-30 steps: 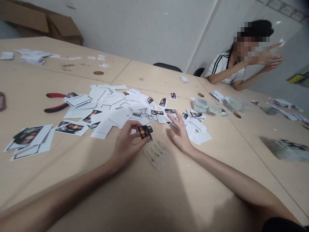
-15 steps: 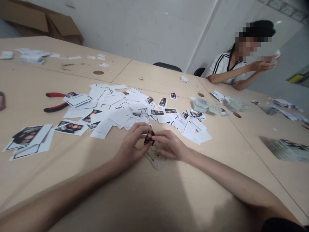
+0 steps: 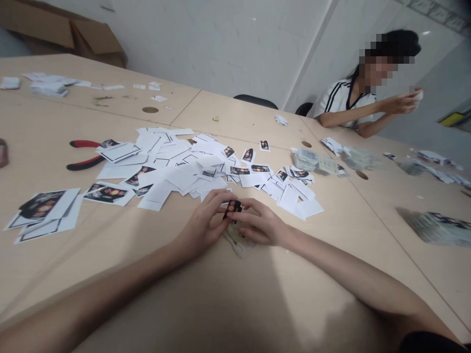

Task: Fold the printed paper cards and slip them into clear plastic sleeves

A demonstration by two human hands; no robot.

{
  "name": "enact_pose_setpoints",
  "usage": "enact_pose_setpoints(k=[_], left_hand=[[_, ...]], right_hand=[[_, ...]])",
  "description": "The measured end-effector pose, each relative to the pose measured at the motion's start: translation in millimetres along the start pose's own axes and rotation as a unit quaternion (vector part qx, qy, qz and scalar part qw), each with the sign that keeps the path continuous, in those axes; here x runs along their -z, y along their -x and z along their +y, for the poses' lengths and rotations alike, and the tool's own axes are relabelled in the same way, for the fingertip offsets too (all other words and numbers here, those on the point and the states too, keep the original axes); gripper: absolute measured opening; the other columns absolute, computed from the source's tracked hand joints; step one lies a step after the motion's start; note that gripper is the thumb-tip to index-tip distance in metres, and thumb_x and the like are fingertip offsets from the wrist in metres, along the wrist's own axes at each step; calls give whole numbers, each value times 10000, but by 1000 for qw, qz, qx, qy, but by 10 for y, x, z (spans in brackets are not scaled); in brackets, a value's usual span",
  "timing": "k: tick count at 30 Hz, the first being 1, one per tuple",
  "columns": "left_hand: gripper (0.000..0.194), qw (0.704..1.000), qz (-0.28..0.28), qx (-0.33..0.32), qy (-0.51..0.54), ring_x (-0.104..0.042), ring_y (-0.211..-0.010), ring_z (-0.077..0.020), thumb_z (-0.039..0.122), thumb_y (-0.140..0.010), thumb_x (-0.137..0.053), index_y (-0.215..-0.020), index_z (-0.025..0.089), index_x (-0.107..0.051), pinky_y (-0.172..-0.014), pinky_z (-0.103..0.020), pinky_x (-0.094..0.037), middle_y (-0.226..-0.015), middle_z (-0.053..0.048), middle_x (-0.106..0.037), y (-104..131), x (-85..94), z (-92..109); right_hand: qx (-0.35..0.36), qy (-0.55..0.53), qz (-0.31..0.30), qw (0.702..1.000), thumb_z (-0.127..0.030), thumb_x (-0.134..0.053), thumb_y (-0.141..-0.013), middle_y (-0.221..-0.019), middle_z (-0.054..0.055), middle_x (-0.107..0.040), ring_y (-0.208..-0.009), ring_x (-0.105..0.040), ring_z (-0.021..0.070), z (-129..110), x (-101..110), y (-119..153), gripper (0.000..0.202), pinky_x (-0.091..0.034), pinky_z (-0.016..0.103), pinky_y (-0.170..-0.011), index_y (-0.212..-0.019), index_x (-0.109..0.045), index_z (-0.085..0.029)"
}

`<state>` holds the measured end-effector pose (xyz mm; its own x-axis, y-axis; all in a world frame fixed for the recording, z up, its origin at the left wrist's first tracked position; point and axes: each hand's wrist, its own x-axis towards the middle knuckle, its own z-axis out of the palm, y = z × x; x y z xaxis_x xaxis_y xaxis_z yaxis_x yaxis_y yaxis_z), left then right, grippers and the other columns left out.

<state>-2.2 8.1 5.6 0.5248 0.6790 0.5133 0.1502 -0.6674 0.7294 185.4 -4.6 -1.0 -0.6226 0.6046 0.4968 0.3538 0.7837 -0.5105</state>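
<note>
Between my two hands is a small dark printed card [image 3: 231,209] with a reddish-orange picture. My left hand [image 3: 206,218] pinches its left side, thumb below and fingers above. My right hand [image 3: 263,223] has its fingertips closed on the card's right side. Just under the hands, a clear plastic bag [image 3: 237,244] with small yellowish pieces lies on the table, partly hidden by my right hand. Beyond my fingers spreads a loose pile of white paper cards [image 3: 180,169], some with dark printed pictures.
Red-and-black pliers [image 3: 86,154] lie left of the pile. Printed sheets [image 3: 47,211] are at the left. Clear plastic packs [image 3: 305,159] stand at the right, with another stack [image 3: 447,228] nearer. Across the table [image 3: 147,274], a person [image 3: 346,105] holds something white.
The printed card has tilted and shifted slightly to the right and up between my fingers. My right fingers have changed position on it. The other person's hands have moved a little.
</note>
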Motion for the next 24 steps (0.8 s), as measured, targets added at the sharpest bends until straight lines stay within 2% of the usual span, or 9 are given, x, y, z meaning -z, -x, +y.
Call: enact_pose_setpoints(k=[3,6,10,14,18,24], left_hand=[[399,999,-11,30,28,-457,-996,-160,17,-731,-433,-1069,229,-426,-786,-300,-500,-1033,-48,-425,-10,8,8],[390,999,-18,43,27,-450,-996,-154,21,-737,-426,-1066,231,-423,-786,-285,-497,-1037,-45,-425,-10,13,22],[400,998,-23,46,22,-456,-980,-146,30,-738,-439,-1081,234,-413,-779,-265,-495,-1045,-38,-424,2,6,19],[397,996,-28,59,55,-456,-1005,-156,60,-747,-454,-1097,238,-404,-844,-308,-463,-1066,-37,-427,18,-11,-9],[395,983,-27,95,153,-460,-1019,-174,98,-751,-488,-1108,238,-391,-864,-336,-439,-1092,-47,-436,18,-27,-35],[514,929,-17,152,336,-507,-917,-136,87,-666,-613,-1094,251,-381,-782,-251,-458,-1000,-25,-459,-29,-24,-33]], right_hand=[[41,34,-8,999,-214,-470,-785,-1221,120,-388,-1087,-429,194,17,-8,-29,400,-401,344,-884,-1181,-434,-176],[72,55,-21,996,-213,-434,-810,-1239,129,-373,-1151,-368,184,20,-14,-36,438,-377,342,-920,-1236,-344,-165],[58,50,-43,996,-214,-402,-824,-1258,122,-367,-1173,-347,170,-3,-4,-31,489,-367,348,-937,-1281,-234,-174],[35,45,-44,997,-217,-414,-816,-1246,119,-388,-1174,-347,171,-12,14,-28,515,-365,346,-942,-1288,-215,-166],[27,31,-39,998,-236,-450,-799,-1271,117,-362,-1186,-334,181,-7,28,-26,556,-354,352,-951,-1295,-207,-173],[19,20,-20,999,-286,-529,-761,-1243,83,-411,-1136,-392,178,17,37,-28,622,-383,353,-916,-1295,-216,-230]])
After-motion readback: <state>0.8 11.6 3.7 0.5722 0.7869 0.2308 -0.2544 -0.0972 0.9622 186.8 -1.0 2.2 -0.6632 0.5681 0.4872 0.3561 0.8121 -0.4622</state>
